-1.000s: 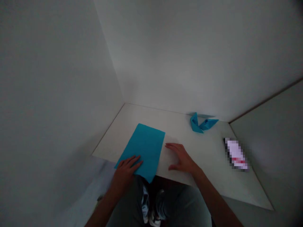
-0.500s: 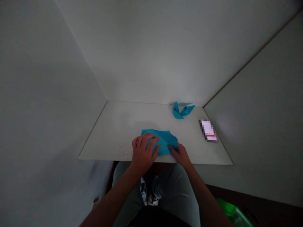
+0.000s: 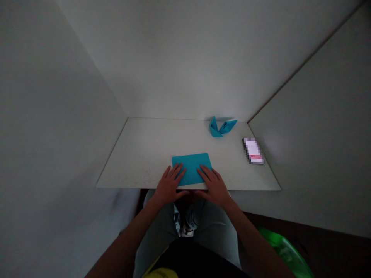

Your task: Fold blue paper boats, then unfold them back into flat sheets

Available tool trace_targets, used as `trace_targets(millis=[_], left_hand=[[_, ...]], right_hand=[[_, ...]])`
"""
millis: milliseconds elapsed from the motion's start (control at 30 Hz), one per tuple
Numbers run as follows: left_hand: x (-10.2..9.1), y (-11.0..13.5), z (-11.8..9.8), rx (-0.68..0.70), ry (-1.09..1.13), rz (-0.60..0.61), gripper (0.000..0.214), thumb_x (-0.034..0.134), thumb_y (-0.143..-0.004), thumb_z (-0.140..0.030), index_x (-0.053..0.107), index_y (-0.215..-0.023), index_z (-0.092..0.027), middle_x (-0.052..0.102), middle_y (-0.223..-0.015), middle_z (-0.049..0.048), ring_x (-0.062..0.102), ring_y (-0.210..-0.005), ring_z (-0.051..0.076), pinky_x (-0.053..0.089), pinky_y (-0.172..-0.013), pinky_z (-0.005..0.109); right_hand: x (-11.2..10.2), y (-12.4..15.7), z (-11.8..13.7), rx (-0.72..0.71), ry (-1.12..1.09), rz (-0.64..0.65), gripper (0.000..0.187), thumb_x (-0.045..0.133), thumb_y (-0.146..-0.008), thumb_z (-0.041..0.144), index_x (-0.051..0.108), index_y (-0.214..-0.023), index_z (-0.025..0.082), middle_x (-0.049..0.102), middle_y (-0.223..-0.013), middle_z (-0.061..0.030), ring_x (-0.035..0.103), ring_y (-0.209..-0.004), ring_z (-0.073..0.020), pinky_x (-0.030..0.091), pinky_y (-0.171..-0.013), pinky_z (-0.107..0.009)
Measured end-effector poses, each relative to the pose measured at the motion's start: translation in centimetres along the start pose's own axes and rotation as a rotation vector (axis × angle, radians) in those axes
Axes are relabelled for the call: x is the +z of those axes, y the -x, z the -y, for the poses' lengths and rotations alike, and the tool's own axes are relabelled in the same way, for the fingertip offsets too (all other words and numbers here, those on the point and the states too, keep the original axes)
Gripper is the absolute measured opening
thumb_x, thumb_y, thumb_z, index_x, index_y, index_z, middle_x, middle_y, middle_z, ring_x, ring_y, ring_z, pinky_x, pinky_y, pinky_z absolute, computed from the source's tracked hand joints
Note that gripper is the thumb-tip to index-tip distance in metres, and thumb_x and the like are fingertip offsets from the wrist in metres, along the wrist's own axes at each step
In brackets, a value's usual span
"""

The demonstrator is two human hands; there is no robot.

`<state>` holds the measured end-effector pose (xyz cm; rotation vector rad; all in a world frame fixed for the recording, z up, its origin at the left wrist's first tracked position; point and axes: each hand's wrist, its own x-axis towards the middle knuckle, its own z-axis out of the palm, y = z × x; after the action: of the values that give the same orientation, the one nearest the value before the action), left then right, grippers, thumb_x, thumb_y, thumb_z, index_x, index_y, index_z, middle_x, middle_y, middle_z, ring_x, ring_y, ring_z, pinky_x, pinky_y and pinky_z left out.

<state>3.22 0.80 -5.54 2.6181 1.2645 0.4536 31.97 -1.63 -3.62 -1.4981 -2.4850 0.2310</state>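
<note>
A blue sheet of paper (image 3: 191, 165) lies flat at the front edge of the white table, roughly rectangular in outline. My left hand (image 3: 171, 184) rests on its left side, palm down with the fingers spread. On the right side of the sheet lies my right hand (image 3: 213, 185), also flat with fingers apart. Both thumbs point inward near the table's front edge. Farther back stands a folded blue paper figure (image 3: 218, 129) with two pointed ends, close to the rear wall and touched by neither hand.
The white table (image 3: 145, 150) is enclosed by walls on the left, back and right. A phone (image 3: 253, 151) with a blurred-out screen lies by the right wall. Below, to the right, is a shiny green object (image 3: 285, 247). My legs are under the table edge.
The blue paper, raised and uneven before, now lies flat as a neat rectangle. Both hands have gone from handling it to lying spread on it. The view has shifted slightly.
</note>
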Motion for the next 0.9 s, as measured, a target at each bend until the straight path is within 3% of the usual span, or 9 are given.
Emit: trace_targets(millis=[100,200,300,367,433,533,633,767,900], left_hand=[[-0.3,2.1,0.9,0.070,0.066,0.041,0.065,0.065,-0.101,-0.030,0.048,-0.164,-0.032,0.048,-0.171,0.0062,0.044,-0.159,0.027,0.031,-0.132,0.054],[-0.9,3.2,0.9,0.080,0.258,0.008,0.046,0.058,-0.100,-0.014,0.073,-0.137,-0.035,0.076,-0.138,0.0034,0.068,-0.132,0.023,0.049,-0.115,0.047],[-3.2,1.8,0.2,-0.038,0.454,-0.104,0.022,0.059,-0.104,-0.028,0.081,-0.103,-0.026,0.081,-0.092,0.0038,0.075,-0.085,0.021,0.058,-0.083,0.036],[-5.3,-0.7,-0.3,-0.165,0.541,-0.209,0.035,0.059,-0.105,-0.041,0.076,-0.082,-0.022,0.073,-0.072,0.0016,0.066,-0.066,0.018,0.054,-0.067,0.030],[-6.9,-3.8,-0.3,-0.237,0.610,-0.274,0.043,0.057,-0.106,-0.049,0.073,-0.078,-0.021,0.069,-0.068,0.0001,0.064,-0.064,0.018,0.051,-0.060,0.027],[-6.7,-8.0,0.7,-0.293,0.605,-0.371,0.042,0.053,-0.107,-0.052,0.079,-0.097,-0.021,0.078,-0.083,0.0036,0.071,-0.076,0.021,0.058,-0.069,0.031],[-3.3,-9.8,2.1,-0.332,0.392,-0.387,0.041,0.046,-0.109,-0.040,0.077,-0.125,-0.018,0.079,-0.126,0.0144,0.072,-0.121,0.030,0.054,-0.110,0.049],[1.1,-9.0,2.5,-0.248,0.198,-0.246,0.056,0.040,-0.109,-0.032,0.050,-0.163,-0.018,0.051,-0.167,0.0144,0.041,-0.160,0.032,0.033,-0.130,0.059],[2.1,-7.7,1.2,-0.069,0.064,-0.099,0.064,0.039,-0.109,-0.032,0.034,-0.171,-0.018,0.035,-0.177,0.0118,0.026,-0.167,0.031,0.023,-0.135,0.056]], right_hand=[[-0.7,2.0,-0.9,-0.025,-0.076,0.038,0.067,0.069,-0.097,0.031,0.052,-0.162,0.032,0.052,-0.167,-0.0109,0.054,-0.149,-0.0352,0.043,-0.118,-0.057],[-2.4,4.0,-1.4,0.000,-0.281,0.019,0.037,0.063,-0.100,0.024,0.075,-0.133,0.035,0.078,-0.135,-0.0075,0.072,-0.123,-0.0321,0.051,-0.105,-0.054],[-5.2,4.3,-1.5,0.188,-0.535,-0.160,0.021,0.066,-0.102,0.042,0.080,-0.110,0.029,0.082,-0.099,-0.0065,0.075,-0.090,-0.0274,0.060,-0.084,-0.044],[-6.9,2.7,-2.0,0.304,-0.673,-0.266,0.028,0.067,-0.101,0.051,0.078,-0.100,0.025,0.078,-0.088,-0.0051,0.072,-0.079,-0.0244,0.059,-0.071,-0.037],[-7.7,0.0,-3.0,0.365,-0.742,-0.371,0.033,0.069,-0.099,0.056,0.075,-0.096,0.023,0.077,-0.086,-0.0054,0.069,-0.075,-0.0236,0.059,-0.067,-0.036],[-6.5,-4.6,-5.3,0.364,-0.719,-0.435,0.042,0.061,-0.100,0.062,0.075,-0.103,0.022,0.078,-0.091,-0.0086,0.069,-0.078,-0.0251,0.060,-0.071,-0.039],[-3.4,-7.6,-6.9,0.403,-0.472,-0.317,0.049,0.050,-0.104,0.059,0.075,-0.107,0.018,0.079,-0.094,-0.0130,0.071,-0.084,-0.0286,0.060,-0.078,-0.044],[-0.3,-7.8,-6.5,0.265,-0.145,-0.157,0.047,0.045,-0.107,0.043,0.071,-0.138,0.019,0.075,-0.137,-0.0163,0.069,-0.124,-0.0350,0.052,-0.109,-0.054],[1.1,-6.2,-4.2,0.122,-0.050,-0.088,0.062,0.039,-0.111,0.048,0.042,-0.168,0.023,0.048,-0.170,-0.0111,0.047,-0.156,-0.0312,0.039,-0.126,-0.053]])
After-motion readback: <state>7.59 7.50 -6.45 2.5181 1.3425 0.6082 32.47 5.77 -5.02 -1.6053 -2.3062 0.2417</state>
